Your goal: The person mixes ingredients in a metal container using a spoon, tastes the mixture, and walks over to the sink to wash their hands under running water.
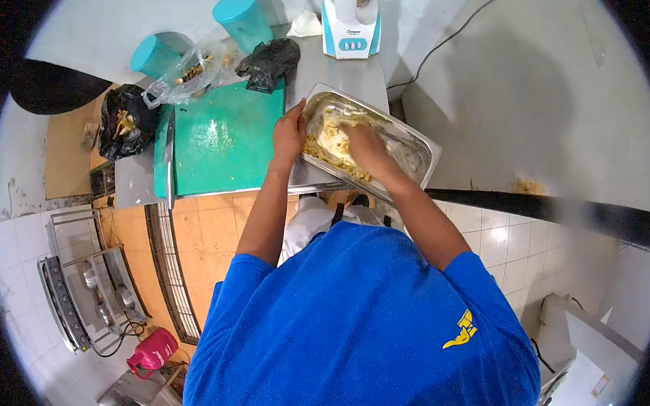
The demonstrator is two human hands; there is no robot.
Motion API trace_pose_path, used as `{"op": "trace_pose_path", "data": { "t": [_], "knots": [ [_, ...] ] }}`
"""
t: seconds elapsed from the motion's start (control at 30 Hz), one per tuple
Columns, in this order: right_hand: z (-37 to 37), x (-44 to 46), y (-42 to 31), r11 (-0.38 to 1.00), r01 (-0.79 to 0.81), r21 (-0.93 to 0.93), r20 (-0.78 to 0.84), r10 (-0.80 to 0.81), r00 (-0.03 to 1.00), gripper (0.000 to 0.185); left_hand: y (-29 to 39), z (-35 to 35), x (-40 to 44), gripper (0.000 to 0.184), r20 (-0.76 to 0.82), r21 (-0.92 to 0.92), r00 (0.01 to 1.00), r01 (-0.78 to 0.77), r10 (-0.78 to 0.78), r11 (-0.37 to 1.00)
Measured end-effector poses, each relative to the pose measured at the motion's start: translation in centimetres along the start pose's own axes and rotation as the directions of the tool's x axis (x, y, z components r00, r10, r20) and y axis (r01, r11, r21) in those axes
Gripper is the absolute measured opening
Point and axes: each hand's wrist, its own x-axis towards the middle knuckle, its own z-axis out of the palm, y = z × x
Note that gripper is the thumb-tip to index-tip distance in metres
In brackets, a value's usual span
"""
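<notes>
One hand, the left hand (290, 135), gripped the steel pan (420, 158) at upper centre; the right hand (366, 148), fingers unclear, sat in pale mixture (331, 139), deep corner-to-centre folds suiting even mixing.

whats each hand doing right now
Left hand: holding the near-left rim of the metal pan
Right hand: down in the pan's food mix, fingers' closure can't be told

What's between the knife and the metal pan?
Head view: most of the green board lies between the knife and the metal pan, with the left hand on the pan's rim.
</notes>
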Motion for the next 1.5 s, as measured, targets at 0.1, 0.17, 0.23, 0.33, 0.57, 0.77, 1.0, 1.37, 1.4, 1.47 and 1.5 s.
{"op": "trace_pose_path", "data": {
  "t": [0.1,0.17,0.23,0.33,0.57,0.77,1.0,1.37,1.4,1.47,1.5],
  "knots": [
    [0.2,-1.1,-1.4,0.989,0.126,0.078,0.087,-0.132,0.987,0.044,-0.3,0.3,0.1,0.037,-0.028,0.014,0.999,-0.02,0.02,1.0],
    [-2.8,-2.5,-1.3,0.989,0.144,0.022,0.157,-0.146,0.977,0.044,-0.4,0.4,0.2,0.037,-0.003,0.038,1.0,0.015,-0.015,0.999],
    [-5.9,-2.7,-1.2,0.998,0.067,-0.001,0.069,-0.067,0.995,0.043,-0.2,0.3,0.2,0.037,0.009,0.046,1.0,0.025,-0.026,0.999],
    [-4.7,-0.7,0.0,1.0,-0.005,-0.013,-0.099,0.003,0.995,0.032,0.1,-0.1,0.1,0.037,0.011,0.019,1.0,-0.01,0.01,1.0],
    [-0.9,-2.5,-2.7,0.989,-0.075,0.124,0.167,0.054,0.984,0.034,-0.8,-0.2,0.2,0.039,0.037,-0.078,0.999,-0.033,0.036,0.996],
    [-5.3,-5.0,-1.8,0.965,-0.264,0.001,-0.034,0.264,0.964,0.036,-1.7,0.8,2.1,0.039,0.202,0.004,0.979,-0.037,0.035,0.999],
    [1.2,-2.4,-4.0,0.978,-0.196,0.066,-0.042,0.199,0.979,0.033,-1.9,1.6,4.6,0.035,0.109,-0.061,0.956,-0.268,0.273,0.962],
    [3.5,0.8,-1.5,0.977,-0.191,0.098,-0.03,0.195,0.98,0.032,-3.0,3.1,8.2,0.03,0.351,-0.473,0.892,-0.094,0.285,0.876],
    [3.5,0.7,-1.9,0.977,-0.186,0.102,-0.025,0.19,0.982,0.031,-2.8,3.0,8.7,0.03,0.385,-0.464,0.886,-0.054,0.257,0.884],
    [3.6,-1.3,-3.5,0.979,-0.176,0.102,0.002,0.177,0.984,0.029,-2.6,2.7,8.5,0.031,0.452,-0.44,0.873,0.039,0.184,0.897],
    [2.4,-3.1,-3.9,0.987,-0.131,0.089,-0.025,0.133,0.991,0.028,-2.0,2.2,8.6,0.031,0.424,-0.378,0.873,-0.073,0.243,0.923]
  ]
}}
